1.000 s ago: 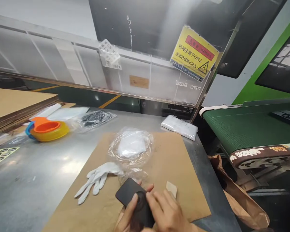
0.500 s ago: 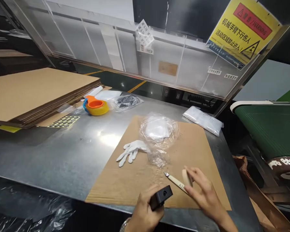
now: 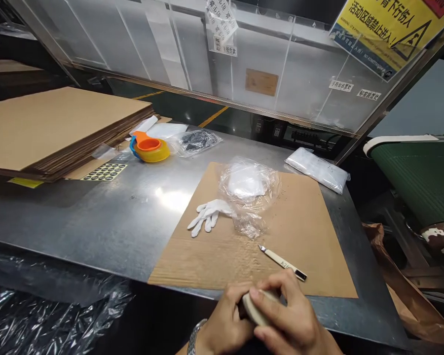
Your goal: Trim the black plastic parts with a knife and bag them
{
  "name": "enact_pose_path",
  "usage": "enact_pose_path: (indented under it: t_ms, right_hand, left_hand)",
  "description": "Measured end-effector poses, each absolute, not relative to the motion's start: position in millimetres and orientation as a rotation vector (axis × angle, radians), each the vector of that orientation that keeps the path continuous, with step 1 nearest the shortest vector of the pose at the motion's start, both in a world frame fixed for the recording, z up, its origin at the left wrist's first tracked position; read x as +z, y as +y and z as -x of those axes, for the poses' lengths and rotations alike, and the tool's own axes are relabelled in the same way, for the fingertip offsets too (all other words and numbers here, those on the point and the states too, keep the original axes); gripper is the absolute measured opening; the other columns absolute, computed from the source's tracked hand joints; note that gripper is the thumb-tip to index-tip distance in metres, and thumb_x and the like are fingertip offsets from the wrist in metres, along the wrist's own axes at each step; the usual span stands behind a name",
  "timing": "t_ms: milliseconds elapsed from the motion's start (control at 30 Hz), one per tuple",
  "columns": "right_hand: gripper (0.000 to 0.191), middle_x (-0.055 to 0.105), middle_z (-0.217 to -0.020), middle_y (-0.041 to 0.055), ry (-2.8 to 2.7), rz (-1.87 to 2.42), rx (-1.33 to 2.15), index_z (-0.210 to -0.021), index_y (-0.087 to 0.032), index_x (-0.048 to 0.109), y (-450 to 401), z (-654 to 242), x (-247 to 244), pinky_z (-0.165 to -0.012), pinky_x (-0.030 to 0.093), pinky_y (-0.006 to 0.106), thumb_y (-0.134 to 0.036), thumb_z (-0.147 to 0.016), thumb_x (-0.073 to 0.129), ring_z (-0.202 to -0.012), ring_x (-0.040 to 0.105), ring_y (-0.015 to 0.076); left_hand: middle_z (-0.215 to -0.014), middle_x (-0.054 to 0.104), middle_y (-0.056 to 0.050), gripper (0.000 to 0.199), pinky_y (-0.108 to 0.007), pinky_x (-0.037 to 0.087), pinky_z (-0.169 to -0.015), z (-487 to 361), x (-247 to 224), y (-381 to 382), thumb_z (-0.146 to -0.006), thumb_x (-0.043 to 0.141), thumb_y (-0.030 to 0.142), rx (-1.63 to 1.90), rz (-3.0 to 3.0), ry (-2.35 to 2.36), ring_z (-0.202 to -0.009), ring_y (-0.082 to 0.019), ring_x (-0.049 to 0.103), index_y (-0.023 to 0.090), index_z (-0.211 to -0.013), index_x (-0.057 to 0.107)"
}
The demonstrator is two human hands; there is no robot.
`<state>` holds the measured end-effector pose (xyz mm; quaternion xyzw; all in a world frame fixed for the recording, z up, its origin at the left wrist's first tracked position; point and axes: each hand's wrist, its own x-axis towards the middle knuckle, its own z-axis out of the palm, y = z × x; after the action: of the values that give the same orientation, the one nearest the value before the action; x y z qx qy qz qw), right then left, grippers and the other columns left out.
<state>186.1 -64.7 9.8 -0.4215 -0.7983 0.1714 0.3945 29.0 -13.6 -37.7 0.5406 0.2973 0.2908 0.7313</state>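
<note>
At the table's front edge my two hands meet. My right hand is closed on a beige, round-edged disc, pressing it towards my left hand. My left hand is closed round a black block-like object, now almost wholly hidden between both hands. Just beyond my fingers a cream utility knife lies on the cardboard sheet, its blade pointing away to the left. Farther back on the sheet are a white glove and a clear plastic bag with something white in it.
Stacked cardboard stands at the left, beside a sticker sheet. Yellow and orange tape rings and a bag of black items lie at the back. A white packet is right; beyond it stands a green conveyor.
My right hand has lifted the beige disc off the cardboard beside the knife and brought it to my left hand. The black block has become hidden. The view has tipped down.
</note>
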Motion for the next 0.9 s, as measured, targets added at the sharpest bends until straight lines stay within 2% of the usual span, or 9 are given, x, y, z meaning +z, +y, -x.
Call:
enact_pose_path:
  t_ms: [67,167,300,367,500,600,767,833,900]
  right_hand:
    - [0.046,0.048,-0.101,0.0085,-1.808,1.151,0.499,-0.137,-0.029,0.038,-67,-177,0,-0.074,0.050,0.035,-0.029,-0.091,0.044,-0.090,0.051,0.0196]
    - [0.042,0.048,-0.101,0.0072,-1.471,1.255,0.547,-0.134,-0.032,0.042,-74,-162,-26,-0.075,0.050,0.034,-0.034,-0.092,0.043,-0.093,0.053,0.0198]
    - [0.040,0.052,-0.099,0.0077,-1.319,1.335,0.555,-0.130,-0.030,0.048,-92,-145,-64,-0.075,0.051,0.035,-0.038,-0.091,0.045,-0.092,0.057,0.0213]
    - [0.039,0.054,-0.092,0.0067,-1.323,1.337,0.587,-0.129,-0.029,0.050,-104,-144,-76,-0.069,0.051,0.033,-0.039,-0.091,0.043,-0.083,0.059,0.0195]
    - [0.037,0.054,-0.088,0.0059,-1.358,1.382,0.576,-0.125,-0.028,0.055,-112,-156,-79,-0.061,0.051,0.029,-0.037,-0.091,0.044,-0.074,0.059,0.0169]
    - [0.038,0.053,-0.104,0.0080,-1.362,1.512,0.413,-0.127,-0.027,0.052,-96,-164,-64,-0.074,0.052,0.032,-0.026,-0.089,0.050,-0.093,0.057,0.0202]
    - [0.052,0.052,-0.107,0.0127,-1.783,1.328,0.259,-0.137,-0.023,0.039,-64,-161,-34,-0.077,0.050,0.041,-0.015,-0.086,0.048,-0.098,0.052,0.0246]
    - [0.054,0.051,-0.107,0.0137,-1.963,1.185,0.320,-0.139,-0.021,0.034,-59,-163,-29,-0.076,0.050,0.043,-0.015,-0.086,0.046,-0.098,0.050,0.0253]
    - [0.056,0.050,-0.107,0.0125,-2.027,1.161,0.368,-0.140,-0.023,0.033,-59,-170,-27,-0.076,0.050,0.042,-0.011,-0.086,0.045,-0.098,0.050,0.0241]
  left_hand:
    - [-0.066,0.058,0.000,0.028,-0.025,0.035,-0.059,-31,-38,-15,-0.053,0.056,0.005,0.601,-0.933,0.549,-0.062,-0.015,0.050,0.016,-0.077,0.066]
    - [-0.100,0.065,-0.002,0.060,-0.030,0.042,-0.076,-35,-42,-17,-0.054,0.054,0.008,0.664,-0.519,0.465,-0.084,-0.020,0.058,0.022,-0.112,0.059]
    - [-0.126,0.056,-0.008,0.060,-0.041,0.034,-0.099,-35,-46,-10,-0.060,0.058,0.012,0.671,-0.166,0.354,-0.116,-0.028,0.049,0.020,-0.119,0.055]
    - [-0.120,0.061,-0.008,0.049,-0.043,0.035,-0.100,-33,-47,-4,-0.066,0.059,0.013,0.648,-0.034,0.369,-0.112,-0.027,0.054,0.021,-0.115,0.058]
    - [-0.088,0.069,-0.005,0.016,-0.033,0.048,-0.083,-30,-46,-1,-0.079,0.061,0.020,0.743,-0.022,0.614,-0.075,-0.015,0.065,0.016,-0.094,0.063]
    - [-0.079,0.067,-0.004,0.036,-0.029,0.049,-0.068,-30,-44,-8,-0.083,0.055,0.045,0.650,-0.125,0.620,-0.067,-0.015,0.064,0.017,-0.104,0.062]
    - [-0.114,0.063,-0.006,0.048,-0.026,0.035,-0.098,-30,-46,-20,-0.084,0.051,0.049,0.684,-0.323,0.607,-0.109,-0.017,0.055,0.022,-0.124,0.054]
    - [-0.107,0.065,-0.007,0.047,-0.027,0.041,-0.092,-28,-50,-22,-0.086,0.045,0.050,0.645,-0.330,0.596,-0.098,-0.017,0.060,0.019,-0.119,0.058]
    - [-0.077,0.068,-0.007,0.061,-0.027,0.049,-0.067,-26,-53,-24,-0.085,0.032,0.061,0.508,-0.296,0.538,-0.064,-0.015,0.062,0.014,-0.105,0.066]
